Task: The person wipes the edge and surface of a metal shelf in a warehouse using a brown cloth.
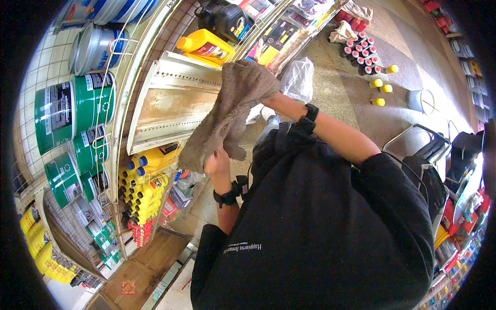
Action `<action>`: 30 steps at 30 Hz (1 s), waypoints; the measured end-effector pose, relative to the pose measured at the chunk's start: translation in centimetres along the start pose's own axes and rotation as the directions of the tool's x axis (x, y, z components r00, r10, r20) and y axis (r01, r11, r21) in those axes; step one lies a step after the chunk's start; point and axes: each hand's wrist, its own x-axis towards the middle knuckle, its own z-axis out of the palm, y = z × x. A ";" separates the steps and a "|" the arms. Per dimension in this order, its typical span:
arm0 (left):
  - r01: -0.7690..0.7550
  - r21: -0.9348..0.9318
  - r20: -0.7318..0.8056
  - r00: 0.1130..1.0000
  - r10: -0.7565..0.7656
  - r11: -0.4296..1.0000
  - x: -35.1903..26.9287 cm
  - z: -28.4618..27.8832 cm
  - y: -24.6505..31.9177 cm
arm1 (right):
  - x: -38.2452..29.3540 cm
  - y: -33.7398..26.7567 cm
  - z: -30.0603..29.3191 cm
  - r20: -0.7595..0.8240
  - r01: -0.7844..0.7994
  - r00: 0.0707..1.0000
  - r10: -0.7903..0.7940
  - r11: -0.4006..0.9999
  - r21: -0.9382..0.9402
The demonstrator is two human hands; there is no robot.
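Note:
A brown terry cloth (232, 104) hangs stretched and folded between my two hands. My left hand (217, 161) grips its lower edge with the fingers closed. At the cloth's upper right, my right hand (270, 100) is mostly covered by the fabric, but the cloth drapes from it as if held. Both wrists wear black straps. Just left of the cloth is a white metal shelf (174, 102) with perforated edges and brownish stains. A yellow oil jug (207, 46) stands beyond the cloth's top, near a black jug (232, 23).
Green pails (54, 116) fill the wire-fronted rack on the left. Yellow bottles (145, 193) stand on a lower shelf. On the floor are a plastic bag (298, 79), several red-capped cans (362, 50), yellow-capped containers (376, 83) and a bucket (420, 101). A metal-framed chair (422, 170) stands at right.

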 end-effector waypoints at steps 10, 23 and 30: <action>0.011 0.383 0.108 0.993 -0.056 0.924 0.9 5.6 -8.0 | 0.8 -3.0 -2.2 0.139 -0.212 0.971 0.195 0.969 0.123; 0.306 -0.549 0.244 0.949 -0.202 0.778 11.1 11.1 -4.5 | 2.8 0.5 -0.4 0.231 -0.264 0.921 0.313 0.940 -0.218; -0.068 0.180 0.141 0.989 0.042 0.981 14.4 13.2 -5.8 | 4.9 2.9 2.8 0.333 -0.189 0.877 0.347 0.885 -0.426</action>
